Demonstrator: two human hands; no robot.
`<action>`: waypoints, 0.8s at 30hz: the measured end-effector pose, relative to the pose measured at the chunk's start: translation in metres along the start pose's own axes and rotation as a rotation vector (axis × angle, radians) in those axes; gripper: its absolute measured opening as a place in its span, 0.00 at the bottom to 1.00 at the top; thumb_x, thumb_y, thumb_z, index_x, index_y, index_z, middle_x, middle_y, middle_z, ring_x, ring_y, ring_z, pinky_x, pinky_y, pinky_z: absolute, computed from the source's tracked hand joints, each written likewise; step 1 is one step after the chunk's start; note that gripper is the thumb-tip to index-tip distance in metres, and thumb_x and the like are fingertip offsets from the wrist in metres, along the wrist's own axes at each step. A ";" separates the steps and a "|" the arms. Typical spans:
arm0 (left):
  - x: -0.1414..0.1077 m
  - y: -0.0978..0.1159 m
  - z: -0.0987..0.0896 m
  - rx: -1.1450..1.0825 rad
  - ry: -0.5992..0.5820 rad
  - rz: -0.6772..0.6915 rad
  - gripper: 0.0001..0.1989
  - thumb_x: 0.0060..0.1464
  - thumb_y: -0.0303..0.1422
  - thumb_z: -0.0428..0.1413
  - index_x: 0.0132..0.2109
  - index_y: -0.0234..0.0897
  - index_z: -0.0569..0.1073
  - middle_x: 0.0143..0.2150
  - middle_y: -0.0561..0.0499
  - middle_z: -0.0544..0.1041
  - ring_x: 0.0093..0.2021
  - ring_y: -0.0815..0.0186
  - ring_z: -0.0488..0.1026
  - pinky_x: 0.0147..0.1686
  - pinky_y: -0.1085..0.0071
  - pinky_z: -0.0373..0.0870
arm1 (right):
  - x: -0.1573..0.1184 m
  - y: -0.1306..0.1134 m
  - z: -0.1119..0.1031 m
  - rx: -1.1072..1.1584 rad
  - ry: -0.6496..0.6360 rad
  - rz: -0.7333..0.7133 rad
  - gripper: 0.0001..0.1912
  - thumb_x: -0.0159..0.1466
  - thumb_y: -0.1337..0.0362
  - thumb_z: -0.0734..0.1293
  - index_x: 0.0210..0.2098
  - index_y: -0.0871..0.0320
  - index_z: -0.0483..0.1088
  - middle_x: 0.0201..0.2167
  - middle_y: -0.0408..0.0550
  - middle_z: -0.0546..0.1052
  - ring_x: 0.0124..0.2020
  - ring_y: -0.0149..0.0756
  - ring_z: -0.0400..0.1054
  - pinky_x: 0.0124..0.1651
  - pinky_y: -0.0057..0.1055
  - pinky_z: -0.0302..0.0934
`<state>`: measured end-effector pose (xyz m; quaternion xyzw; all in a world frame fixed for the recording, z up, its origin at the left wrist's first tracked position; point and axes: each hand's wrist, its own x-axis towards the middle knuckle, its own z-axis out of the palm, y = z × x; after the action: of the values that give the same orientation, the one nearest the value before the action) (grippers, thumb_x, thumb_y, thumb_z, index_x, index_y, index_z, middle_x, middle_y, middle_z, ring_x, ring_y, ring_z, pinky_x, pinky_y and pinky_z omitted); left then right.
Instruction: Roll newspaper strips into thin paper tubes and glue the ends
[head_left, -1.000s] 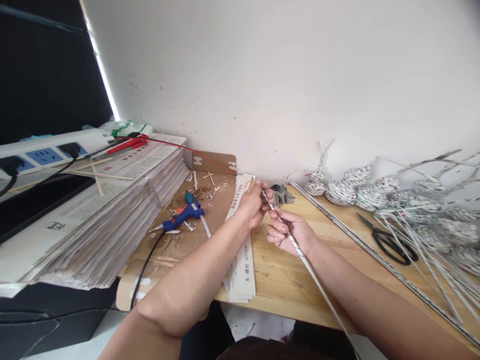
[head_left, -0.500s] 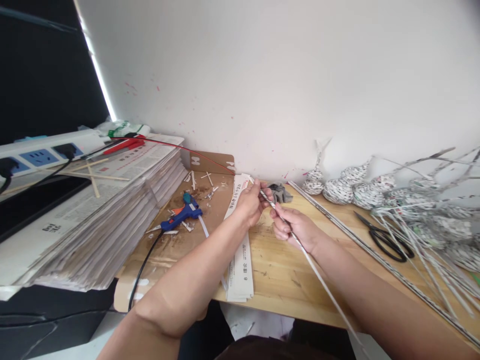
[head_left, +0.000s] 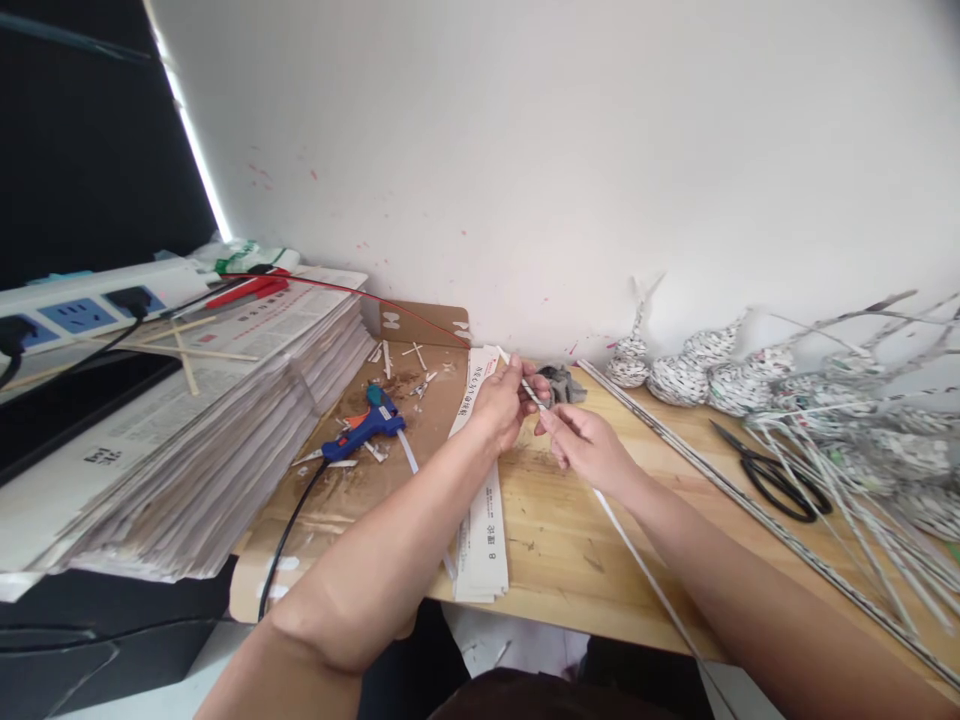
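A thin rolled newspaper tube point(head_left: 637, 558) runs from between my hands down to the lower right, past the table's front edge. My left hand point(head_left: 504, 408) is closed around its upper end, whose pale tip pokes out above the fingers. Just below, my right hand point(head_left: 585, 440) pinches the same tube with thumb and fingertips. Under and beside my left wrist lies a stack of cut newspaper strips point(head_left: 480, 550). A crumpled grey cloth point(head_left: 561, 385) sits right behind the hands.
A blue glue gun point(head_left: 364, 432) lies on cardboard point(head_left: 300, 535) at left, beside a tall newspaper stack point(head_left: 247, 460) with a power strip point(head_left: 90, 310). On the right are long paper tubes point(head_left: 705, 470), black scissors point(head_left: 780, 480) and several woven paper gourds point(head_left: 679, 380).
My right hand has turned slightly, its fingers now pinching the tube with the back of the hand more on top. My left hand stays in nearly the same place.
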<state>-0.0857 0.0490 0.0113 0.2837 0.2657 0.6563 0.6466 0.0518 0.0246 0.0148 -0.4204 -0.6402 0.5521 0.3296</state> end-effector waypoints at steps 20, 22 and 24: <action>0.001 0.002 0.001 -0.014 0.002 -0.007 0.13 0.59 0.40 0.48 0.33 0.34 0.65 0.22 0.52 0.69 0.21 0.72 0.67 0.17 0.80 0.56 | 0.002 0.000 0.003 0.173 -0.065 0.080 0.19 0.60 0.47 0.62 0.28 0.58 0.64 0.12 0.37 0.62 0.14 0.27 0.56 0.21 0.26 0.49; 0.001 0.001 0.001 -0.014 -0.014 -0.002 0.13 0.59 0.40 0.48 0.33 0.34 0.65 0.22 0.52 0.69 0.21 0.72 0.67 0.17 0.79 0.57 | 0.002 0.000 0.003 0.066 0.006 0.020 0.20 0.60 0.47 0.63 0.28 0.59 0.65 0.13 0.38 0.64 0.15 0.27 0.57 0.21 0.26 0.50; 0.001 0.001 0.000 -0.018 -0.025 -0.012 0.13 0.60 0.40 0.48 0.33 0.34 0.65 0.22 0.52 0.69 0.21 0.72 0.67 0.17 0.80 0.56 | 0.002 -0.001 0.001 0.192 -0.086 0.078 0.19 0.60 0.47 0.62 0.27 0.58 0.63 0.10 0.36 0.60 0.13 0.27 0.54 0.20 0.26 0.49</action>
<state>-0.0862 0.0500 0.0124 0.2844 0.2533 0.6512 0.6565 0.0498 0.0258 0.0151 -0.3872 -0.5810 0.6409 0.3189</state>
